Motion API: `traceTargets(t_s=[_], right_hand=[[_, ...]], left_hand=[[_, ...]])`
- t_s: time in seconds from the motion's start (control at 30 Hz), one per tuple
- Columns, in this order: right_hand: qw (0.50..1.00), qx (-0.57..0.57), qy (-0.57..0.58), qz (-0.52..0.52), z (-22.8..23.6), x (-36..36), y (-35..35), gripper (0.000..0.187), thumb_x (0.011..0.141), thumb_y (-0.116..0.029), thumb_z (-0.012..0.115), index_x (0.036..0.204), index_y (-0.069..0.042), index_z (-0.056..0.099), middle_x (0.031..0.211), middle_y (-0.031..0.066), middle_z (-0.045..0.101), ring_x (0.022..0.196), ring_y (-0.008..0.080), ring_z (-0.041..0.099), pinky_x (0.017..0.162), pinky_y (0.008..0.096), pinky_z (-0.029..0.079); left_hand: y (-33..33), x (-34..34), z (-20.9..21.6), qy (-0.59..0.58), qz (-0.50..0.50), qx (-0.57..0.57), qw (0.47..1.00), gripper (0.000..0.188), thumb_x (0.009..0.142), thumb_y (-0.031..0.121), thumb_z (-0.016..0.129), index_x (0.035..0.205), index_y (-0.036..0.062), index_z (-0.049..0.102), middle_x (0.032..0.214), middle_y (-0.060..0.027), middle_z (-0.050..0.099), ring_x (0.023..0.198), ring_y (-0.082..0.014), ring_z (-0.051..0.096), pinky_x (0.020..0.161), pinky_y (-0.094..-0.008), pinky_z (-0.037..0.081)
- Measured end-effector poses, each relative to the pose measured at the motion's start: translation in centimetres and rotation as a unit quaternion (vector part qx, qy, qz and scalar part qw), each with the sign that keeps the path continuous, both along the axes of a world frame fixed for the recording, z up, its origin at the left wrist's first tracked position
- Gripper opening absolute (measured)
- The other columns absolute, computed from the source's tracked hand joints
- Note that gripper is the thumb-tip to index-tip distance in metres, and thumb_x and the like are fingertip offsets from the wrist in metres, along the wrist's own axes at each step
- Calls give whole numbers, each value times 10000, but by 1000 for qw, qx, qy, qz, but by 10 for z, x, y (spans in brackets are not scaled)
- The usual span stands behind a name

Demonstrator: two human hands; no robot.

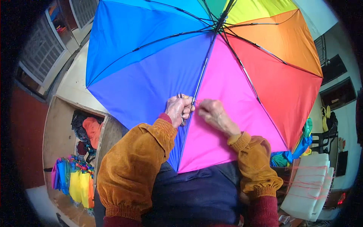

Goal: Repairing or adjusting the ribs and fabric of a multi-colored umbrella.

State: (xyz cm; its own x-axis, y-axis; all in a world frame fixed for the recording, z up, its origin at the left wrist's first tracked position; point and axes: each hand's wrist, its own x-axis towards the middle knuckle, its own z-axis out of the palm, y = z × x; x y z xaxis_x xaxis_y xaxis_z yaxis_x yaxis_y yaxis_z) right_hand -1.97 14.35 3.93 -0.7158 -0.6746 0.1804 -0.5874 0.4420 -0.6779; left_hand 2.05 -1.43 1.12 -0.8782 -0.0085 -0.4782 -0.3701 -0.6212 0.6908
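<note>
An open rainbow umbrella (238, 64) lies spread across my lap, its inside facing me. My left hand (179, 108) is closed at a dark metal rib (201, 75) along the seam between the purple and pink panels. Tucked in that same hand are small scissors (183, 122), blade tips pointing up past the fingers. Just right of the rib, over the pink panel, my right hand (214, 115) is closed in a pinch. A fine reddish thread (198, 101) runs between the rib and its fingers; the fingertips themselves are mostly hidden.
At the left stands a wooden box (56, 128) with folded rainbow fabric (75, 183) and dark and coral cloth (92, 130) inside. White blocks wound with red thread (308, 185) are at the lower right. More coloured fabric (281, 159) lies beside my right arm.
</note>
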Motion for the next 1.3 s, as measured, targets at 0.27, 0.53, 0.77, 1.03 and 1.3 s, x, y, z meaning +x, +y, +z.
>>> traceTargets(t_s=[0.27, 0.53, 0.77, 1.03, 1.3], right_hand=[[980, -49, -170, 94, 36, 18, 10, 214, 735, -152, 648, 678, 44, 584, 516, 130, 496, 481, 196, 496, 472, 344, 391], [978, 154, -91, -107, 20, 3, 4, 212, 744, -186, 631, 652, 4, 621, 520, 149, 537, 483, 288, 548, 482, 395, 423], [959, 193, 142, 150, 3, 57, 20, 157, 755, -126, 601, 664, -5, 562, 599, 152, 542, 576, 325, 576, 499, 418, 453], [999, 30, 16, 0, 32, 36, -1, 130, 780, -113, 595, 729, 6, 579, 676, 165, 552, 581, 308, 571, 498, 421, 437], [990, 17, 139, -18, -6, -13, -8, 64, 729, -46, 590, 759, 9, 585, 725, 185, 548, 650, 348, 561, 551, 422, 439]], left_hand=[[-6, 0, -3, 9, -32, 26, 999, 81, 836, 99, 570, 796, 36, 537, 627, -51, 521, 429, -50, 363, 372, -208, 283], [-6, -1, -4, 5, -9, 37, 999, 75, 841, 91, 565, 794, 43, 530, 627, -55, 522, 423, -49, 358, 370, -207, 279], [-6, 0, -4, 8, -7, 35, 999, 76, 845, 96, 563, 801, 50, 521, 620, -60, 526, 420, -49, 363, 360, -201, 278], [-6, 3, -7, 4, -2, 26, 1000, 70, 846, 100, 559, 814, 53, 518, 621, -60, 530, 423, -51, 374, 360, -198, 282], [-2, 1, -2, 1, 3, 9, 1000, 66, 845, 102, 560, 821, 53, 522, 629, -63, 534, 430, -52, 380, 361, -197, 286]])
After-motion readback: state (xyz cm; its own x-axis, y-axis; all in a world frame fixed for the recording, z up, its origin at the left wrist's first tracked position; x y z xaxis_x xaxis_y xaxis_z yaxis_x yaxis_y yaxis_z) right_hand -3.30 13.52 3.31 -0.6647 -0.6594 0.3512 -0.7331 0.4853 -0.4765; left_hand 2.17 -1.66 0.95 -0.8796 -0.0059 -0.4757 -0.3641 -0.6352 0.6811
